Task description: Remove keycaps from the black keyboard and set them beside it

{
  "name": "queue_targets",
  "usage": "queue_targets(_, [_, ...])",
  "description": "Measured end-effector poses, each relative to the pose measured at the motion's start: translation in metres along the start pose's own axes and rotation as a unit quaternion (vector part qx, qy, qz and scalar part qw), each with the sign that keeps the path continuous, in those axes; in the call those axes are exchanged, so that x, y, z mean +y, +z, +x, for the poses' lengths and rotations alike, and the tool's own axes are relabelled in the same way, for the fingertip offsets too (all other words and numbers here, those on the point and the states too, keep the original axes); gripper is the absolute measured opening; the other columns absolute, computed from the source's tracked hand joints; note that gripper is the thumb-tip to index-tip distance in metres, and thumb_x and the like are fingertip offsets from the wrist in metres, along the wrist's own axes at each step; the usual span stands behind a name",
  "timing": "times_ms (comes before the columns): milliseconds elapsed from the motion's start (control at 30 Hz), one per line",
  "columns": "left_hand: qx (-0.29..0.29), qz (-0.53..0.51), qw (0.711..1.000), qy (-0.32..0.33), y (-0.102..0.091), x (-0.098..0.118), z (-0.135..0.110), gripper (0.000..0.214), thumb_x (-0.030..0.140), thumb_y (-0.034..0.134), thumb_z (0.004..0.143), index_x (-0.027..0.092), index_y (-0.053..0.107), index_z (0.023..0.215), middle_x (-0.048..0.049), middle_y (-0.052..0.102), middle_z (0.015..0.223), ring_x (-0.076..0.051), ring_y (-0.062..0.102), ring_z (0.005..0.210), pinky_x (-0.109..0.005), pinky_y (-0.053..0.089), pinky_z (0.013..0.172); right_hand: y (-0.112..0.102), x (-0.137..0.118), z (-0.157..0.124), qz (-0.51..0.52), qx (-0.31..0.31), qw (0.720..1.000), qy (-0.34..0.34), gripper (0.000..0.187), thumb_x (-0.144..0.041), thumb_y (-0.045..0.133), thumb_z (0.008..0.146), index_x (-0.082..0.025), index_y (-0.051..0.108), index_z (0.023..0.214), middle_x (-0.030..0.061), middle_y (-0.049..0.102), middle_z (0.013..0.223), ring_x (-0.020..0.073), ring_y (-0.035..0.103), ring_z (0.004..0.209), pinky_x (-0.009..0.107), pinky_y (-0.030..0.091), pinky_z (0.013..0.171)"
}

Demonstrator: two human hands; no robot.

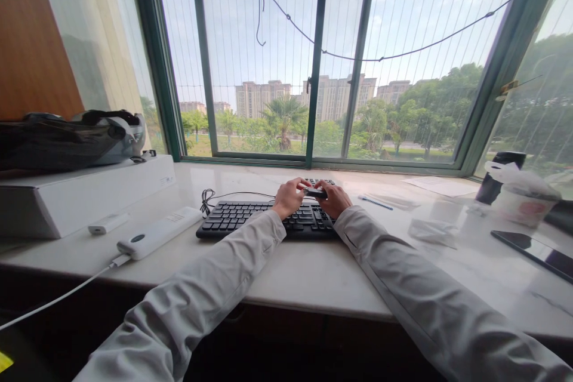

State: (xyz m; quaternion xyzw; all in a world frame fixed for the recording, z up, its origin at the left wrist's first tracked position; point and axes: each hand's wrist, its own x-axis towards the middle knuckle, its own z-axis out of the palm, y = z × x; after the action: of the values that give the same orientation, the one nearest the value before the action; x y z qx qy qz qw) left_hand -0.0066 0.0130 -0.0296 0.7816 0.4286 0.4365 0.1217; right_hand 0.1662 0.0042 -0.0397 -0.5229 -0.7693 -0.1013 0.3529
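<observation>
Both arms are stretched out over the pale marble sill (313, 274), grey sleeves running up to 2 hands that meet above the far right end of a black keyboard (250, 219). The left hand (289, 197) has its fingers curled in, pinching 1 end of a small dark object (316, 193), and the right hand (335, 199) closes on the other end, so the piece is gripped between them just above the keys (too small from here to say what it is). The keyboard lies flat near the middle of the sill, its thin cable (210, 198) looping off the left corner. Left of it, a white power bank (159, 232) lies at an angle with a white cord (58, 297) plugged into its near end, and a smaller white device (108, 223) sits just beyond it, beside a white box (85, 194) with a dark bag (67, 140) on top. Over on the right there is a pen (375, 203), a crumpled tissue (430, 231), a dark phone (532, 252) lying flat, and a black cylindrical cup (499, 178) next to a bagged white tub (521, 200).
</observation>
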Motion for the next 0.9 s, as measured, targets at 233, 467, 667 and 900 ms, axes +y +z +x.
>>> queue_targets(233, [0.037,-0.038,0.999,-0.01,-0.0031,0.0099,-0.0018,0.023,0.039,0.057,0.086,0.024,0.064,0.101,-0.0026,0.071,0.093,-0.01,0.062,0.058,-0.023,0.048,0.063,0.0037,0.0013,0.0008,0.078,0.058,0.995,-0.022,0.033,-0.015,0.058,0.071,-0.021,0.062,0.103,-0.001,0.061,0.068,0.0137,0.054,0.059,0.023,0.038,0.061])
queue_targets(467, [0.026,-0.071,0.997,0.031,-0.0066,0.0101,-0.0026,0.022,0.037,0.057,0.086,0.024,0.062,0.103,-0.0018,0.07,0.101,-0.004,0.054,0.041,-0.02,0.046,0.054,0.0037,0.0042,0.0023,0.134,0.104,0.985,-0.009,0.023,-0.033,0.061,0.078,-0.02,0.067,0.097,-0.0007,0.061,0.063,0.0126,0.052,0.056,0.023,0.038,0.059])
queue_targets(667, [0.031,-0.07,0.996,0.04,-0.0056,0.0094,-0.0027,0.024,0.036,0.061,0.083,0.023,0.062,0.104,-0.0015,0.07,0.099,-0.004,0.054,0.041,-0.02,0.045,0.051,0.0054,0.0074,0.0026,0.146,0.108,0.983,-0.005,0.027,-0.039,0.061,0.079,-0.02,0.068,0.097,0.0009,0.065,0.068,0.014,0.056,0.059,0.024,0.041,0.06])
queue_targets(900, [0.037,-0.069,0.996,0.042,-0.0039,0.0051,-0.003,0.021,0.037,0.06,0.084,0.025,0.062,0.102,0.0008,0.07,0.099,-0.004,0.052,0.039,-0.021,0.046,0.052,0.0077,0.0098,0.0036,0.154,0.114,0.982,0.002,0.027,-0.042,0.059,0.082,-0.021,0.068,0.097,0.003,0.07,0.077,0.0169,0.062,0.068,0.026,0.045,0.065])
